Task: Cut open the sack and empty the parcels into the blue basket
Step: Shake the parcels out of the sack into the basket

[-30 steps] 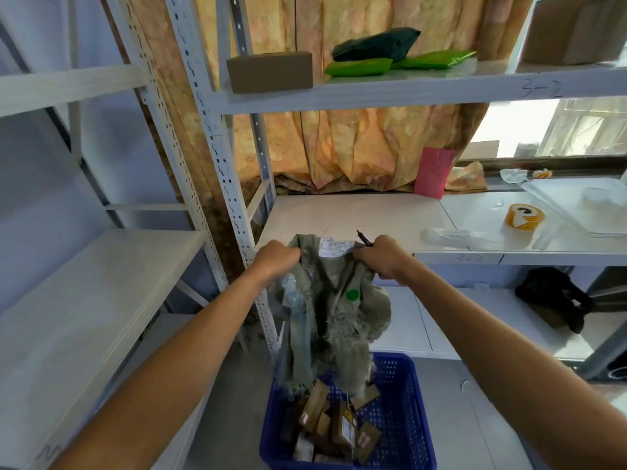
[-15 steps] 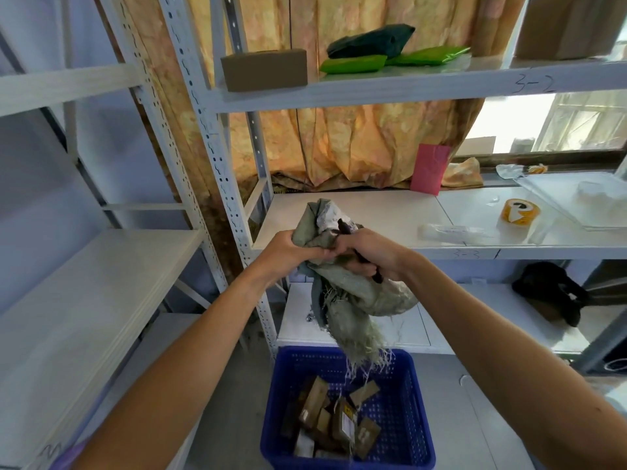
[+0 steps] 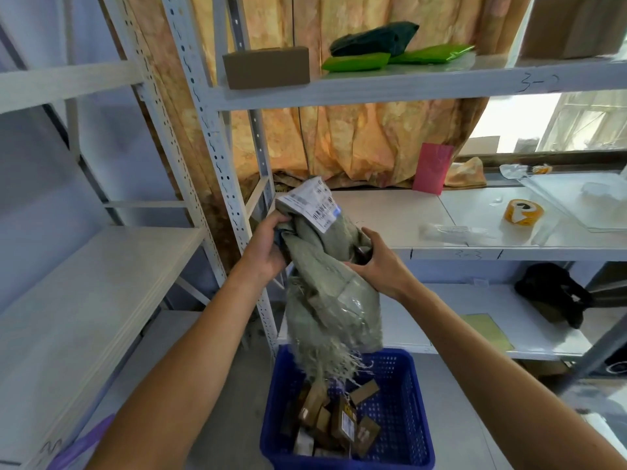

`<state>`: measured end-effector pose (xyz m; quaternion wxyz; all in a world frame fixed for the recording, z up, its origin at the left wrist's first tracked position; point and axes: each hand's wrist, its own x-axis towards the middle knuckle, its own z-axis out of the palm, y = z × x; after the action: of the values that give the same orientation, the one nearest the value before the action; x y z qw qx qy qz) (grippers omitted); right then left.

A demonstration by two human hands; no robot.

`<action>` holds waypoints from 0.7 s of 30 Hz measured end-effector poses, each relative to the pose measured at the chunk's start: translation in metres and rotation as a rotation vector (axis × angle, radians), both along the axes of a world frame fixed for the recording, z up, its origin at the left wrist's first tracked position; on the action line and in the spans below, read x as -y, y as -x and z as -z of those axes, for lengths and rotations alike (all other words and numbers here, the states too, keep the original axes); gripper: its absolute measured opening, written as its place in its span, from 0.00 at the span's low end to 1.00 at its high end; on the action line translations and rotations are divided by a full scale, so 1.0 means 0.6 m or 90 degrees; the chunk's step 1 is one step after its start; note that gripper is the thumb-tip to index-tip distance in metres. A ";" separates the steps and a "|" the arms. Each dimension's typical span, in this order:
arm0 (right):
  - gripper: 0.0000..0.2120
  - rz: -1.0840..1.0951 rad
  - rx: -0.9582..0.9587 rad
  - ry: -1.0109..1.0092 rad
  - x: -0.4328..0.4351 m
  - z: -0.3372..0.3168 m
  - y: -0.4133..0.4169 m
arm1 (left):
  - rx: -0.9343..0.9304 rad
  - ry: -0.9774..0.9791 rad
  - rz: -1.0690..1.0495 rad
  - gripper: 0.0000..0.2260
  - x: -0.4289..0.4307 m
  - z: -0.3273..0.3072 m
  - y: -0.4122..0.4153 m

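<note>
1. Both grips clamp the woven sack: left hand at 10 o'clock, right hand at 2.
2. Shake its frayed mouth over the blue basket, at 6 o'clock, where parcels lie.

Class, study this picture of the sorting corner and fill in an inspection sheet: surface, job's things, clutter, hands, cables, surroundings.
surface: grey floor bears the blue basket.
job's things: sack crumpled, frayed end hanging over the basket; parcels piled inside it.
clutter: tape roll, pink card and clear plastic on the middle shelf; black bag on the lower one.
hands: left hand and right hand both grip the sack's upper part.
cables: nothing seen.
surroundings: metal racking, orange curtain, cardboard box and green bags on the top shelf.
</note>
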<state>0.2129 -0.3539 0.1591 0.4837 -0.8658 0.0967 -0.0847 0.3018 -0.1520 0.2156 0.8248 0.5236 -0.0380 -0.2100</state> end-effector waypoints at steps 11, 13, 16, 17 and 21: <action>0.15 -0.078 -0.040 -0.273 -0.064 -0.037 0.011 | -0.066 -0.013 -0.098 0.14 0.006 -0.001 0.020; 0.17 -0.072 -0.057 -0.311 -0.065 -0.039 0.011 | -0.046 -0.052 -0.100 0.18 -0.001 0.007 0.025; 0.14 -0.044 -0.030 -0.391 -0.059 -0.046 0.015 | -0.106 -0.059 -0.147 0.16 -0.016 0.018 0.011; 0.14 -0.028 -0.022 -0.405 -0.056 -0.050 0.017 | -0.137 -0.053 -0.160 0.13 -0.021 0.026 0.000; 0.15 0.011 0.003 -0.302 -0.047 -0.055 0.013 | -0.209 -0.190 -0.100 0.14 -0.039 0.073 -0.014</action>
<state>0.2053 -0.3257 0.1922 0.6730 -0.7269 0.1202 -0.0658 0.3102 -0.1285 0.1719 0.7473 0.5996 0.1691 -0.2312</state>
